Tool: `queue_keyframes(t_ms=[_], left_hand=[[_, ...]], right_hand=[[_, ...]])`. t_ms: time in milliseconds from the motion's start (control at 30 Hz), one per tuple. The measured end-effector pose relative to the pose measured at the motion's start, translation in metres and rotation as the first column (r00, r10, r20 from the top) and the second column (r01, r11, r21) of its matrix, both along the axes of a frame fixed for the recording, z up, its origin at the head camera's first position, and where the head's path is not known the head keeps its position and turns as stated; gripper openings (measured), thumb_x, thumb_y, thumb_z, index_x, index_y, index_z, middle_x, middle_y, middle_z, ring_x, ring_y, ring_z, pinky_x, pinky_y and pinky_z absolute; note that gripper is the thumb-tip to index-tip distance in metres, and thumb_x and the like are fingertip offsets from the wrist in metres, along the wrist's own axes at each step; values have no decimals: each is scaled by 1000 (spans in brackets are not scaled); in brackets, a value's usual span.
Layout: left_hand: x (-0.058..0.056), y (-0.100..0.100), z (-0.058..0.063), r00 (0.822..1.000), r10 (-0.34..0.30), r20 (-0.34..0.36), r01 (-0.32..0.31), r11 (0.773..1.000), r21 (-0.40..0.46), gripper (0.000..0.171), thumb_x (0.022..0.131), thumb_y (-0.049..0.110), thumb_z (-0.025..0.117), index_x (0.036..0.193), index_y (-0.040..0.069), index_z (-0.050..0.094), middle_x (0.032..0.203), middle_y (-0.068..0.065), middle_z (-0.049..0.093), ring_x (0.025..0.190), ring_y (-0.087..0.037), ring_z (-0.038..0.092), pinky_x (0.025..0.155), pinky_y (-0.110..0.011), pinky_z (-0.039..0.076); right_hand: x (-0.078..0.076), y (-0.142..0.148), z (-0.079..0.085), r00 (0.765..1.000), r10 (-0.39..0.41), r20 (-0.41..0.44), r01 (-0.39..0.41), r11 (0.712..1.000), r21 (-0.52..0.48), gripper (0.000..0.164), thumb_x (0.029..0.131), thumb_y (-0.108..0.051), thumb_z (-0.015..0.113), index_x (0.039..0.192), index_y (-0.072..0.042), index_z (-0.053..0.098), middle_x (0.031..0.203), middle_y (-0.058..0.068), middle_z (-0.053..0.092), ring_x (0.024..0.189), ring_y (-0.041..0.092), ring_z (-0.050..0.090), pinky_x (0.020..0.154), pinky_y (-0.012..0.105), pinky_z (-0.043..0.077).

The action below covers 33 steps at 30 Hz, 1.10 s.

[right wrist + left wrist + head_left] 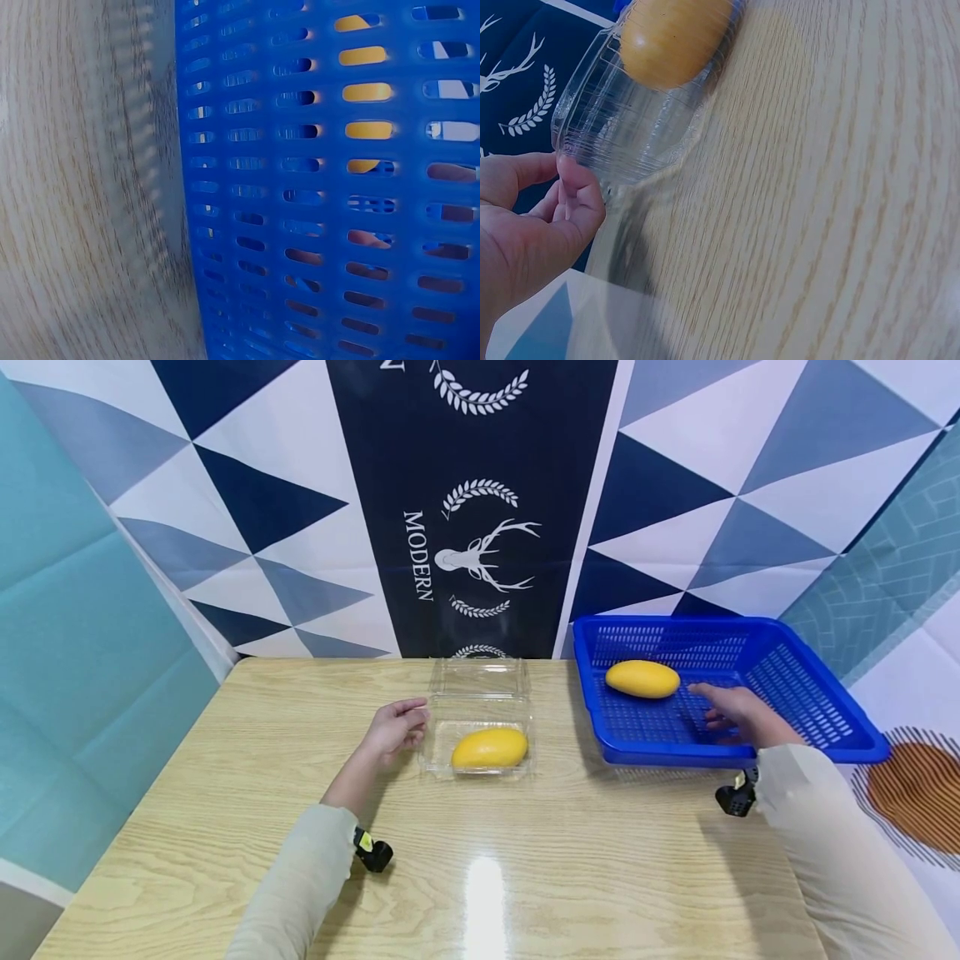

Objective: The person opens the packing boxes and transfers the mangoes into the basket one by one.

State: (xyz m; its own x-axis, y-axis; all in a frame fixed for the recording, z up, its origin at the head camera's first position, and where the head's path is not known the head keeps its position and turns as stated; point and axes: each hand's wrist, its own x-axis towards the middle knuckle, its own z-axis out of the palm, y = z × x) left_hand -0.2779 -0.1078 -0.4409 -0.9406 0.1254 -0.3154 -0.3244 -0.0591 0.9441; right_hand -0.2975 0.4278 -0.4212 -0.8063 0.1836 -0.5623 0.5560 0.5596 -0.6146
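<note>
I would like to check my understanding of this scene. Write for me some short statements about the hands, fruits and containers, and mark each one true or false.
1. One mango lies in the clear box. True.
2. The lid of the box is closed. False: the lid is open, on the side away from the person.
3. The left hand is at the edge of the box. True.
4. The right hand holds a mango. False: the right hand reaches into the blue basket, with its fingers near the other mango but not around it.
5. The basket has holes in its sides. True.
</note>
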Motion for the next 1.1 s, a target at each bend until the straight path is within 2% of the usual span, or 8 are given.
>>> queue_keyframes(t_ms=[300, 433, 467, 533, 667, 700, 967, 1100], left_hand=[[-2, 0, 1, 1000, -18, -6, 18, 1000, 11, 43, 93, 5, 54, 134, -3, 44, 96, -8, 55, 64, -6, 52, 54, -14, 46], [-3, 1, 1, 1000, -18, -8, 18, 1000, 9, 44, 93, 4, 54, 134, -3, 44, 95, -8, 55, 64, -6, 52, 54, -14, 46], [-3, 1, 1, 1000, -15, -7, 15, 1000, 8, 43, 93, 5, 55, 134, -2, 44, 95, -8, 55, 64, -6, 52, 54, -14, 46], [-3, 1, 0, 1000, -14, -9, 14, 1000, 5, 43, 93, 5, 55, 134, -2, 45, 96, -8, 55, 64, -6, 52, 53, -14, 46], [-3, 0, -1, 1000, -15, -17, 15, 1000, -4, 43, 93, 6, 55, 134, -1, 45, 97, -9, 55, 63, -6, 52, 54, -14, 46], [-2, 0, -1, 1000, -18, -20, 18, 1000, -5, 44, 93, 6, 55, 135, -2, 44, 96, -9, 55, 64, -6, 52, 54, -14, 46], [0, -1, 1, 1000, -19, -15, 19, 1000, -10, 44, 93, 6, 53, 135, -3, 44, 94, -9, 55, 63, -7, 52, 53, -15, 46], [1, -1, 1, 1000, -20, -12, 20, 1000, -4, 44, 93, 5, 53, 136, -3, 43, 96, -10, 56, 62, -6, 52, 53, -14, 46]], right_hand=[[30, -31, 42, 998, -38, -43, 36, 999, -33, 102, 88, -67, 35, 145, 10, -1, 143, 38, 24, 131, 48, 32, 95, 55, 46], [31, -32, 43, 996, -63, -70, 61, 997, -37, 99, 89, -64, 34, 145, 11, 1, 142, 37, 26, 130, 47, 34, 96, 54, 46], [25, -23, 33, 995, -60, -79, 58, 998, -29, 105, 86, -69, 35, 145, 11, 2, 141, 37, 28, 127, 47, 38, 92, 52, 49], [26, -22, 33, 995, -51, -83, 48, 998, -32, 103, 87, -68, 34, 145, 11, 2, 142, 36, 27, 127, 47, 37, 93, 53, 48], [30, -24, 37, 996, -38, -86, 33, 998, -58, 99, 90, -64, 34, 145, 12, 1, 143, 36, 23, 129, 47, 34, 97, 53, 46], [37, -34, 47, 996, -43, -83, 37, 997, -65, 92, 93, -57, 32, 144, 13, 1, 144, 36, 22, 131, 48, 31, 102, 54, 41], [37, -37, 48, 991, -66, -113, 58, 996, -72, 80, 94, -53, 33, 146, 7, 17, 145, 34, 24, 131, 45, 32, 101, 53, 42], [38, -39, 51, 991, -69, -118, 60, 995, -75, 80, 95, -50, 34, 146, 8, 13, 145, 33, 25, 132, 44, 33, 99, 52, 45]])
